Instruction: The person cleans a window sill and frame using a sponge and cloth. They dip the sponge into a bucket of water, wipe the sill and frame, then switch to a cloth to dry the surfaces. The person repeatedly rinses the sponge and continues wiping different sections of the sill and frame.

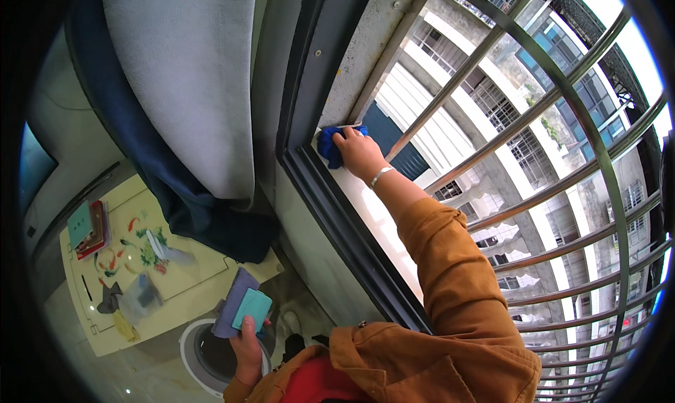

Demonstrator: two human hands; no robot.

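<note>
My right hand point(360, 152) reaches out through the window opening and presses a bunched blue cloth point(329, 148) into the far corner of the pale window sill point(369, 202). That corner lies between the dark window frame point(337, 192) and the rough concrete side wall. My left hand point(247, 347) is low on the left, gripping a teal plastic piece point(254, 309) with a purple-grey cloth pad point(232, 303) behind it. The thumb lies on the teal face. Below that hand stands a round white bucket point(185, 345) with a dark grey inside.
Metal security bars point(490, 139) close off the outer side of the window, with buildings beyond. Grey and navy curtains point(184, 87) hang at the left. Books point(87, 229), a plastic bag point(142, 297) and cloths lie on a cream table point(195, 287) with fish pictures.
</note>
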